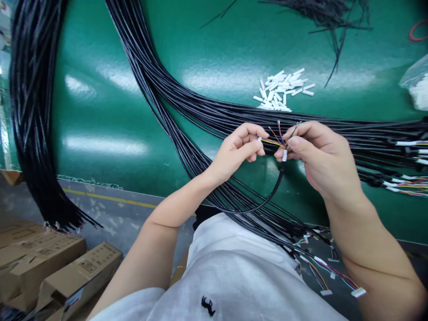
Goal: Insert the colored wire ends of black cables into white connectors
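Observation:
A black cable [277, 185] curves up between my hands. Its end fans out into thin coloured wires [274, 142] above a white sleeve [284, 155]. With thumb and fingers pinched, my left hand [239, 149] grips the tips of the yellow and dark wires, where a small white piece [259, 139] shows. My right hand [323, 154] is closed around the base of the wires, just above and beside the sleeve. A few other wires stick up loose between the hands, and a dark pair rises by the right fingers.
Bundles of black cables [187, 96] run across the green table [100, 116]; another bundle [33, 111] hangs over its left edge. Beyond my hands lie short white tubes [282, 89] and black scraps [321, 13]. Connectors [358, 292] dangle near my body. Cardboard boxes [80, 276] stand lower left.

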Motion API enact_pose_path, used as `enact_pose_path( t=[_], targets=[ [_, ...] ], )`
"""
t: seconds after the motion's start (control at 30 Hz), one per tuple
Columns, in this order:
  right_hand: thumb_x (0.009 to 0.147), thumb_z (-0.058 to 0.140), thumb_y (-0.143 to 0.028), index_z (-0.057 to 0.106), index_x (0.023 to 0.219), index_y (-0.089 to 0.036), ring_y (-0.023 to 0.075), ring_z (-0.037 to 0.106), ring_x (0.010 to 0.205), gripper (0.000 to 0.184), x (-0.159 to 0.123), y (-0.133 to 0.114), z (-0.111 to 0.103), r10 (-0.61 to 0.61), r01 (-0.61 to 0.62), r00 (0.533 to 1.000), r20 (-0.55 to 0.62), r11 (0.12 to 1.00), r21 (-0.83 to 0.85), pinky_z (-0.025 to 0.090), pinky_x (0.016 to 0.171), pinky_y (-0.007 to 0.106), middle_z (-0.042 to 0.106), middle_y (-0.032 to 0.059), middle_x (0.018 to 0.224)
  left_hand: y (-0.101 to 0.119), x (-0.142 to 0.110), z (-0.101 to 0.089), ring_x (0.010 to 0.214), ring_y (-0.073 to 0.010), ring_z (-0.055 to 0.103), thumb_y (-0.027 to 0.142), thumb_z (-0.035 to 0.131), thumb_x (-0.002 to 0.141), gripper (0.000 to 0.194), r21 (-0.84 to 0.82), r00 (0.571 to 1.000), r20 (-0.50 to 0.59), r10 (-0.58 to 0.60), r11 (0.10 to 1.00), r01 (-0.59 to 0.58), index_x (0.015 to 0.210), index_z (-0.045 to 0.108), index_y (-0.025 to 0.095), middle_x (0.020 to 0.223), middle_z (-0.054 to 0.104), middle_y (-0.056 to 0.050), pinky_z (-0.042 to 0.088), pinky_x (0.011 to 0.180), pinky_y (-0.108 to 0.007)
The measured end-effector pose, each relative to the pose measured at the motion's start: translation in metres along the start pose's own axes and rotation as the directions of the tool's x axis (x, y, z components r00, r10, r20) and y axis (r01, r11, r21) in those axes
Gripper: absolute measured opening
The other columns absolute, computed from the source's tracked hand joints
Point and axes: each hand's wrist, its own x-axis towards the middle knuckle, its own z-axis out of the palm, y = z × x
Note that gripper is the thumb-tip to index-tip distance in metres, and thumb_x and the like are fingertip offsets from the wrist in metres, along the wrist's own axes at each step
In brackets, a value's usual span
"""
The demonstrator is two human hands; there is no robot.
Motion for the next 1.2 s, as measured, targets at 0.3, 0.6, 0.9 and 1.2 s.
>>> enact_pose_path(
  t=[0.3, 0.6, 0.9, 1.2],
  targets=[
    [0.09, 0.074, -0.026, 0.067, 0.087, -0.024, 0.0146, 0.074, 0.066, 0.008, -0.001, 0.001, 0.002, -0.035, 0.034, 0.999, -0.032, 0.999, -0.031, 0.063, 0.062, 0.029, 0.065, -0.0028, 0.083, -0.001, 0.0, 0.001, 0.059, -0.0033, 0.055, 0.039, 0.077, 0.088, 0.027, -0.035, 0.999, -0.025, -0.028, 0.999, 0.027, 0.102, 0.065, 0.019, 0.074, 0.067, 0.004, 0.047, 0.057, -0.017],
    [0.084, 0.07, -0.016, 0.067, 0.079, -0.026, 0.0157, 0.057, 0.071, 0.012, -0.007, -0.009, 0.009, -0.3, 0.291, 0.952, 0.056, 0.839, -0.459, 0.045, 0.056, 0.03, 0.061, 0.0001, 0.083, 0.001, -0.003, 0.004, 0.067, -0.0059, 0.063, 0.055, 0.075, 0.091, 0.039, 0.072, 0.997, 0.068, 0.02, 0.997, -0.025, 0.107, 0.065, 0.02, 0.081, 0.069, 0.002, 0.051, 0.061, -0.02],
    [0.083, 0.066, -0.008, 0.064, 0.079, -0.027, 0.0163, 0.057, 0.071, 0.02, -0.011, -0.008, 0.015, -0.412, 0.386, 0.909, 0.061, 0.78, -0.493, 0.047, 0.058, 0.032, 0.054, 0.0001, 0.082, -0.008, -0.008, 0.007, 0.069, -0.003, 0.067, 0.04, 0.072, 0.096, 0.021, 0.148, 0.957, 0.118, 0.263, 0.949, -0.279, 0.106, 0.068, 0.021, 0.094, 0.069, 0.002, 0.053, 0.059, -0.015],
    [0.084, 0.068, -0.008, 0.064, 0.081, -0.028, 0.0154, 0.053, 0.066, 0.02, -0.014, -0.005, 0.02, -0.491, 0.433, 0.868, 0.067, 0.685, -0.587, 0.047, 0.055, 0.034, 0.054, 0.0014, 0.087, -0.005, -0.007, 0.008, 0.059, -0.0016, 0.064, 0.048, 0.078, 0.091, 0.033, 0.087, 0.989, 0.081, 0.12, 0.988, -0.127, 0.099, 0.064, 0.019, 0.085, 0.07, 0.004, 0.051, 0.055, -0.014]
  ],
)
